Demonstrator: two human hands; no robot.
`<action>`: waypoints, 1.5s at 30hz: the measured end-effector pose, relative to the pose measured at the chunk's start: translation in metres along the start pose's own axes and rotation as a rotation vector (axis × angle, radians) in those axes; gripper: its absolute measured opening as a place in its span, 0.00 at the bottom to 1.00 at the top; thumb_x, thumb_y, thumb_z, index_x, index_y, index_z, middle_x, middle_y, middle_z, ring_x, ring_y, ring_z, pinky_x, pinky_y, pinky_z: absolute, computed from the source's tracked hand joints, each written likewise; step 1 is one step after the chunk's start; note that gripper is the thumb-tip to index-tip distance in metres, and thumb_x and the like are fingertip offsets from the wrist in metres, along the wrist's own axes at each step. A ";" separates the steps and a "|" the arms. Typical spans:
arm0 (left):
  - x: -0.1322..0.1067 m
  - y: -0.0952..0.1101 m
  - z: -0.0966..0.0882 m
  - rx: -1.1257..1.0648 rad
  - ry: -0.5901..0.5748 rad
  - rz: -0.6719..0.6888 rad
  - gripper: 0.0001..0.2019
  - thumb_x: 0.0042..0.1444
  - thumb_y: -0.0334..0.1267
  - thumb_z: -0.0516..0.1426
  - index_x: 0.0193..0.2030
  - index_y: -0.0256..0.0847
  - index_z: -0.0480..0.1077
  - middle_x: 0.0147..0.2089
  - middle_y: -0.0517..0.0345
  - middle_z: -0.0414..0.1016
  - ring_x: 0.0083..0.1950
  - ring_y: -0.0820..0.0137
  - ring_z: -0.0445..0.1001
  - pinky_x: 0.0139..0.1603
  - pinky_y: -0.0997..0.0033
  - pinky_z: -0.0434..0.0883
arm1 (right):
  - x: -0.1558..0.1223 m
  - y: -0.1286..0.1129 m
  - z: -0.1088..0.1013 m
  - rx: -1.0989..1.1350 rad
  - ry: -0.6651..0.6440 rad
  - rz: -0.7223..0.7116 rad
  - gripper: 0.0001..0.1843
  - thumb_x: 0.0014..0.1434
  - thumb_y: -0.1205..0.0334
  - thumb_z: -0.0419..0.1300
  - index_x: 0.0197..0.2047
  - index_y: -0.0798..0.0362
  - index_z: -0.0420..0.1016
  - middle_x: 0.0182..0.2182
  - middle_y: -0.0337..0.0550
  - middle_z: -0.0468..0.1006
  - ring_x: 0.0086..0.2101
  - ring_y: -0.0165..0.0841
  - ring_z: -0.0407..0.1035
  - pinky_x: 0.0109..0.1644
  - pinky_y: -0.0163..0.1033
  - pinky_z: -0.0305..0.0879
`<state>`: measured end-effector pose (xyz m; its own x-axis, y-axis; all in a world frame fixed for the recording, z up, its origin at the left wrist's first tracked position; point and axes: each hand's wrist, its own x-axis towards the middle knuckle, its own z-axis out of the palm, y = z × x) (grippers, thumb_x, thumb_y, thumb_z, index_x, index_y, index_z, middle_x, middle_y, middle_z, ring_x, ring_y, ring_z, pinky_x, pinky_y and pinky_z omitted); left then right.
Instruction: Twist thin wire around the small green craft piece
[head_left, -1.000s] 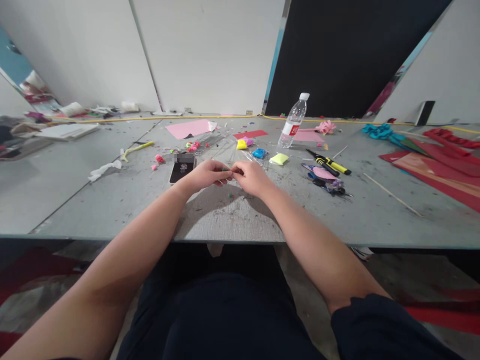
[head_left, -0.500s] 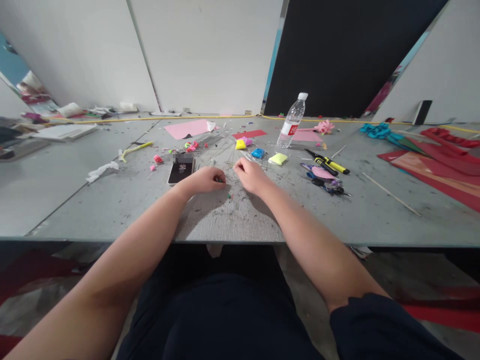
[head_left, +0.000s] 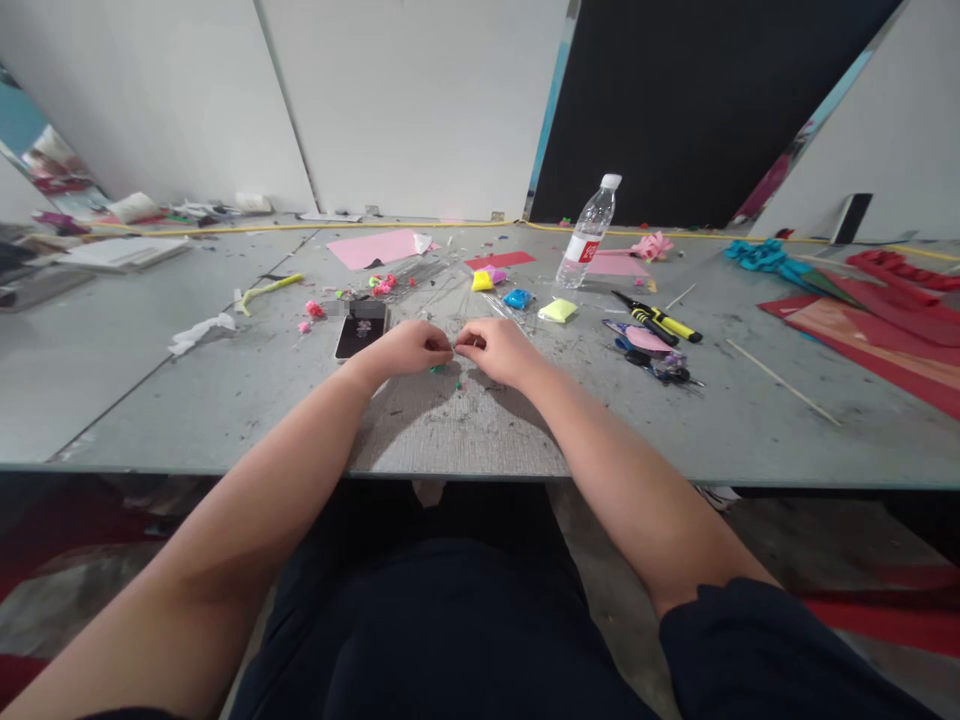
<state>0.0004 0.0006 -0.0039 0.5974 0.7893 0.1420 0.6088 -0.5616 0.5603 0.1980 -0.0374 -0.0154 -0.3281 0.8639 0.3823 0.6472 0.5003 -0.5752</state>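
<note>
My left hand (head_left: 411, 346) is closed in a pinch above the table (head_left: 247, 410), near the phone (head_left: 361, 330). My right hand (head_left: 501, 350) faces it, thumb and forefinger pressed together. The fingertips of both hands almost meet. What they hold is too small to make out. Tiny green bits (head_left: 459, 385) lie on the table just below the fingers. Beyond my right hand are small packets in yellow (head_left: 482, 281), blue (head_left: 517, 299) and pale yellow (head_left: 557, 310).
A clear bottle (head_left: 589, 235) with a red and white label stands behind the packets. Yellow-black pliers (head_left: 660, 318) and a bunch of keys (head_left: 667, 370) lie to the right, near a thin stick (head_left: 784, 382). Red sheets (head_left: 870, 335) cover the far right. Pink scraps (head_left: 313, 309) lie left.
My right hand has moved left and slightly down, bringing its fingertips close to those of my left hand. My left hand's fingers have closed further. The view has tilted slightly.
</note>
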 end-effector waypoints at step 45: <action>-0.002 0.026 0.003 -0.404 0.158 -0.189 0.08 0.58 0.33 0.61 0.28 0.36 0.76 0.28 0.57 0.73 0.29 0.74 0.67 0.31 0.71 0.62 | -0.003 -0.004 -0.004 0.042 0.099 -0.017 0.12 0.65 0.60 0.57 0.28 0.51 0.68 0.23 0.38 0.71 0.26 0.31 0.62 0.33 0.38 0.52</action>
<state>0.0163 -0.0164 0.0084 0.3900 0.9141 0.1115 0.4289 -0.2874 0.8564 0.1991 -0.0426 -0.0113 -0.2673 0.8463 0.4608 0.6120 0.5185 -0.5972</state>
